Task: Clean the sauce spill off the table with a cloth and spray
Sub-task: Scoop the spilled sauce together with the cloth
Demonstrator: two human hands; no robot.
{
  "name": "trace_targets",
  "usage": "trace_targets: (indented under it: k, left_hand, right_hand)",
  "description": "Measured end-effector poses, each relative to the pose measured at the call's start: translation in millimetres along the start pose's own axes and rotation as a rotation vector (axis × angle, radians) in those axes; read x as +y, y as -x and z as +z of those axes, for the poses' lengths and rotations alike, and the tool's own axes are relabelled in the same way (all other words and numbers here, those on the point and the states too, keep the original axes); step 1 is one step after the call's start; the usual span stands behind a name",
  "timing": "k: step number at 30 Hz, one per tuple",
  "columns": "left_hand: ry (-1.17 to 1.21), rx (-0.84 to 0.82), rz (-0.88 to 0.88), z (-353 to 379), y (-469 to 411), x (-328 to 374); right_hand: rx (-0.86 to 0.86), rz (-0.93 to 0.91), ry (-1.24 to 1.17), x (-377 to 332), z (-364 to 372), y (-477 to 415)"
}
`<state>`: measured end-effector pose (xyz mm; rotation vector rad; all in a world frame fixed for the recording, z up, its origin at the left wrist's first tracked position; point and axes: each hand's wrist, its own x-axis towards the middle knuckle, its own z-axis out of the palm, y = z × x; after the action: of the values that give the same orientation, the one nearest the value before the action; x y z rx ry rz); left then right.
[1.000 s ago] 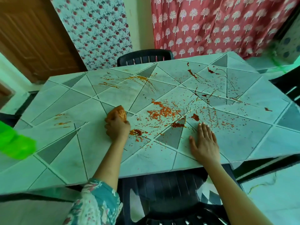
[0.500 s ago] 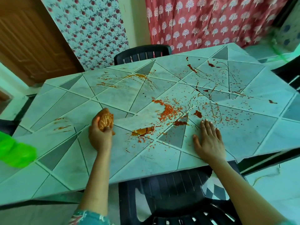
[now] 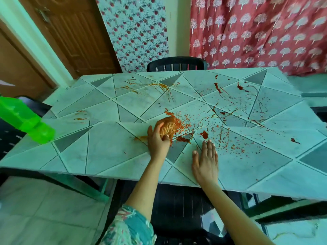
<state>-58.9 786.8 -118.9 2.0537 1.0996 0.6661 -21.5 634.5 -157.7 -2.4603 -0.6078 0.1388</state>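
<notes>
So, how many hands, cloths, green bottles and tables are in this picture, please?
hands: 2, the left hand and the right hand
cloth: 1
bottle: 1, green
table: 1
total: 5

Smooth marble-look table point(image 3: 109, 149), ribbed sauce-stained cloth point(image 3: 168, 129), glossy black plastic chair point(image 3: 177, 63).

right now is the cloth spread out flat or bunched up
Bunched up: the cloth is an orange-stained wad gripped in the left hand against the table, not spread.
</notes>
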Motion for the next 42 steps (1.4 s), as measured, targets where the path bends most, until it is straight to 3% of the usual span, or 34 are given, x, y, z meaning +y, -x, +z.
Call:
trace_targets:
  k: [5,10,15,19,23,27,34,38,42]
  left_hand:
    - [-0.044,0.228,-0.078,-61.6,-13.2,-21.8]
    - [-0.157,0.361,-0.336,-123.0,5.9,-75.8]
    - [-0.240,0.298,-0.405,-84.1,14.5,-82.9]
    - [-0.276,0.108,-0.222,-19.0,15.4,-24.5]
    - [-0.120,-0.055,-0.034,16.6,22.1,17.2]
    - [-0.052,0.081,-0.021,-14.1,17.4,0.4]
    - [-0.126,0.306,-0.313,-127.7,18.0,-98.9]
    - [-0.220,0.237,-0.402,-125.8,46.2,-99.0]
    - [-0.344,0.058,-0.296,-65.5,83.8,-43.5]
  right_hand:
    - [-0.047,-0.152,0.161,30.3,-23.7,-15.4]
    - [-0.093,-0.250,0.250,49.6,-25.1,-19.5]
    - [-0.096,-0.264,0.259,48.2,-21.2,-21.7]
    - [-0.073,-0.286,0.289,46.4,-21.5,-20.3]
    - [-0.075,-0.285,0.290,47.3,-25.3,-20.2]
    - [-0.055,-0.275,0.269,47.4,-24.7,-19.9]
    - [-0.083,-0.249,0.293,47.4,-21.2,-20.5]
    - [-0.093,-0.234,0.319,48.3,-21.7,-21.8]
    - [-0.101,-0.234,0.342,50.2,-20.4,-22.4]
